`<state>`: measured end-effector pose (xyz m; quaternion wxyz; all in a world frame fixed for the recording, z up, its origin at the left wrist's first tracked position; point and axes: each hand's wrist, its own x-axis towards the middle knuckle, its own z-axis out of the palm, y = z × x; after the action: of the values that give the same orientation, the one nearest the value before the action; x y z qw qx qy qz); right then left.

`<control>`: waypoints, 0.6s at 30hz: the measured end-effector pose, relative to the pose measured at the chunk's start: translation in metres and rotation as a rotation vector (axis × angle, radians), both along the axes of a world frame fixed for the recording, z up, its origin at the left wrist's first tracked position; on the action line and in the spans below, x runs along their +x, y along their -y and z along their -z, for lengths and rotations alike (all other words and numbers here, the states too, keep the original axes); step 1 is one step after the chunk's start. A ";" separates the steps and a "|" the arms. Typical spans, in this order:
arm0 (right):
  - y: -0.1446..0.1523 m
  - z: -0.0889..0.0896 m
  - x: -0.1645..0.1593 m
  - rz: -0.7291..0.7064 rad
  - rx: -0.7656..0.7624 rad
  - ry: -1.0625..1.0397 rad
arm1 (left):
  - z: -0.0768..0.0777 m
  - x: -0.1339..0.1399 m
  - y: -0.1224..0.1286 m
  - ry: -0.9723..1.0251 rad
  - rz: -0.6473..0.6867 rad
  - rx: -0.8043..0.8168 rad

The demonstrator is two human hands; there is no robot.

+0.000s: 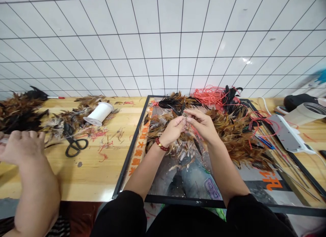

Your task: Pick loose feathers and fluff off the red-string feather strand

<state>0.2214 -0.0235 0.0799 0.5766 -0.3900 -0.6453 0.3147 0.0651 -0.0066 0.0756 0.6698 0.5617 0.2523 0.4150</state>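
Note:
My left hand (174, 129) and my right hand (202, 124) meet over the framed glass panel (163, 186), fingers pinched around a few dark feathers (181, 109). The tips of the feathers stick up above my fingers; their quill ends are too small to make out. Below and beside my hands lie loose brown feathers (234, 135), with paler fluffy ones (183, 150) nearer me. A dark feather bundle (170, 101) tied with red string lies just behind my hands. A tangle of red string (209, 96) sits at the back of the panel.
Left on the wooden table (102, 175) are black scissors (75, 145), a white spool (99, 113) and more feathers (22, 109). Another person's hand (22, 147) is at far left. A power strip (290, 133), blue pen (266, 142) and plastic cup (305, 113) are at right.

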 end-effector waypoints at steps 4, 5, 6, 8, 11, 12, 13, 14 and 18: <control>-0.002 0.002 -0.006 -0.044 -0.031 -0.188 | -0.002 0.001 0.003 0.042 0.061 -0.054; -0.002 0.001 -0.006 -0.046 -0.050 -0.240 | -0.003 0.001 0.004 0.063 0.074 -0.074; -0.001 0.001 -0.007 -0.051 -0.090 -0.286 | -0.005 0.001 0.005 0.085 0.090 -0.100; 0.002 -0.001 -0.007 -0.088 -0.216 -0.359 | -0.007 -0.001 0.005 0.119 0.138 -0.170; 0.007 -0.005 -0.006 -0.171 -0.355 -0.387 | -0.007 -0.002 0.003 0.123 0.210 -0.280; 0.009 -0.006 -0.006 -0.182 -0.359 -0.375 | -0.006 -0.001 0.003 0.118 0.215 -0.294; 0.009 -0.007 -0.007 -0.188 -0.350 -0.360 | -0.005 0.000 0.002 0.115 0.211 -0.292; 0.009 -0.007 -0.008 -0.195 -0.339 -0.346 | -0.005 0.001 0.002 0.116 0.197 -0.278; 0.003 -0.008 -0.011 -0.115 -0.265 -0.331 | -0.005 0.001 0.005 0.134 0.076 -0.234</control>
<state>0.2104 -0.0262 0.0879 0.5995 -0.3681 -0.5161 0.4886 0.0663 -0.0119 0.0803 0.7613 0.4600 0.2319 0.3937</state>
